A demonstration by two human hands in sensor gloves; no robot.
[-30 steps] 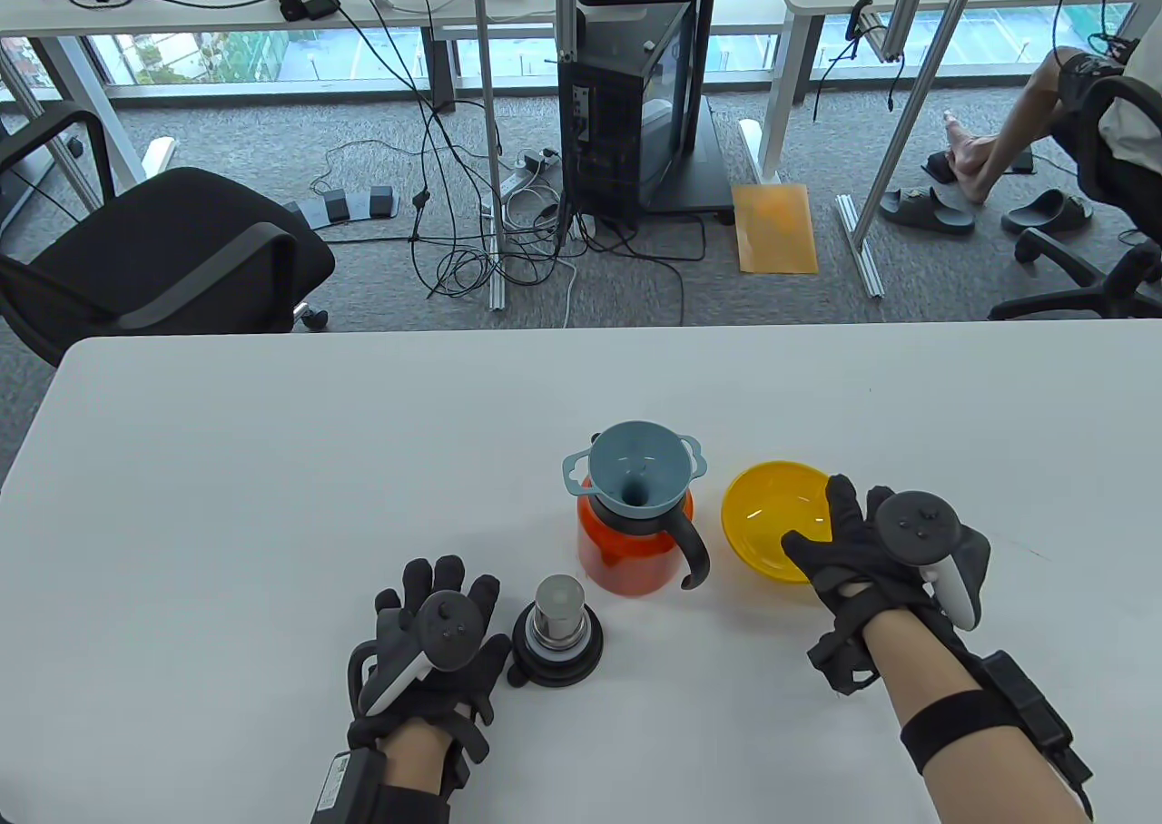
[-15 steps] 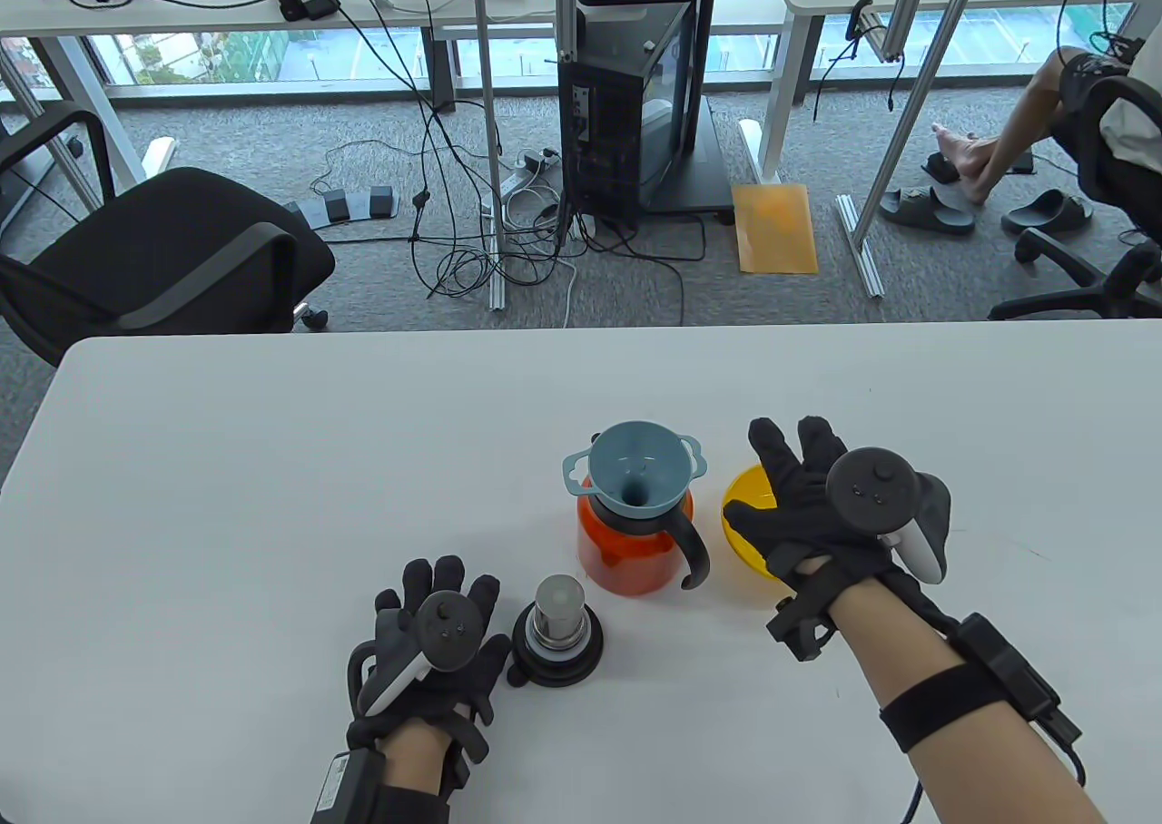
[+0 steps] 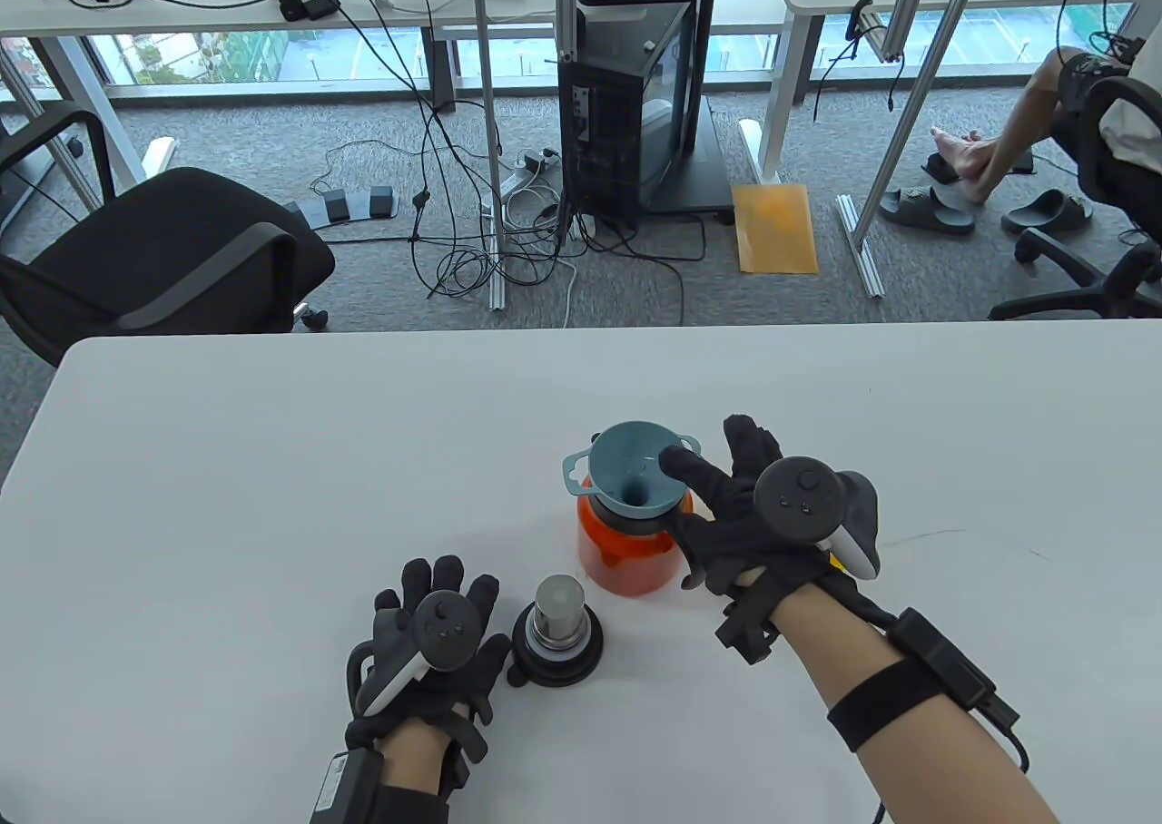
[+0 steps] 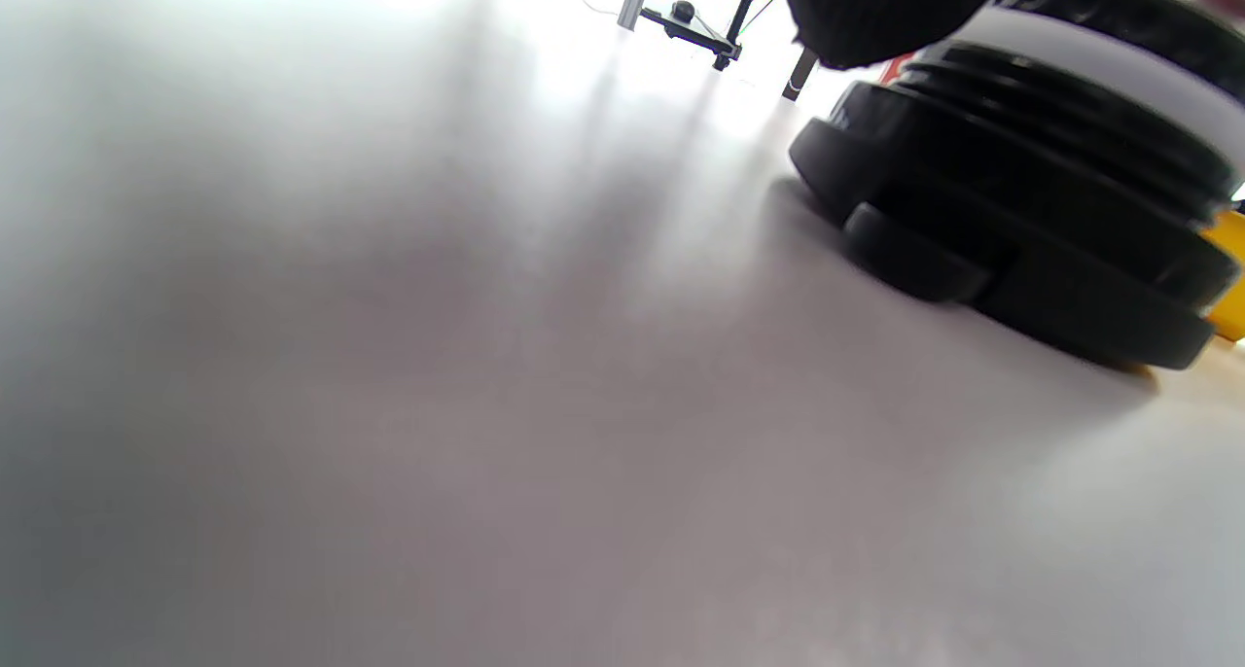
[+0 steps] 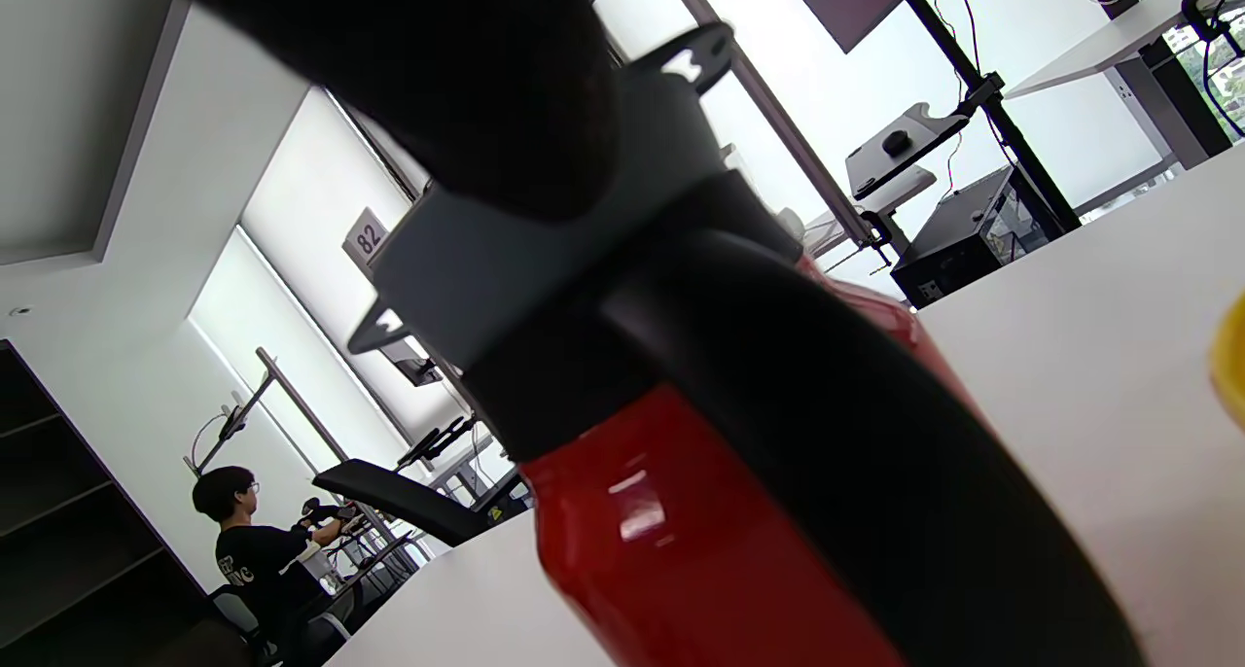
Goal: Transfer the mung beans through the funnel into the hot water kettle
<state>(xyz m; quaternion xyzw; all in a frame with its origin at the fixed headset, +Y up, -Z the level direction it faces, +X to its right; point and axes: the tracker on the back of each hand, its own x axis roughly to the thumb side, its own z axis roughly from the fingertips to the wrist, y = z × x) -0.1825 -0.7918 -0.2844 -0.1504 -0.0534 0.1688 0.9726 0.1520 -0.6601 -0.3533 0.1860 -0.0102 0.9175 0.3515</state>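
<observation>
The red kettle [image 3: 626,556] stands mid-table with the blue-grey funnel [image 3: 626,470] seated in its mouth. My right hand [image 3: 717,497] reaches over the kettle's black handle, fingers spread, and one fingertip [image 3: 676,456] lies on the funnel's right rim. In the right wrist view a gloved finger [image 5: 438,64] lies across the funnel [image 5: 545,249] above the red body [image 5: 700,550]. My left hand [image 3: 436,606] rests flat on the table, open and empty. The yellow bowl is hidden under my right hand in the table view; its edge [image 5: 1230,356] shows in the right wrist view. No beans are visible.
The kettle's black and steel lid [image 3: 556,633] stands upside down just right of my left hand, close in the left wrist view [image 4: 1021,220]. The white table [image 3: 272,461] stretches left and back. Office chairs and cables lie beyond its far edge.
My right hand has left the yellow bowl and moved left over the kettle handle to the funnel's right rim. The left hand, lid and kettle have not moved.
</observation>
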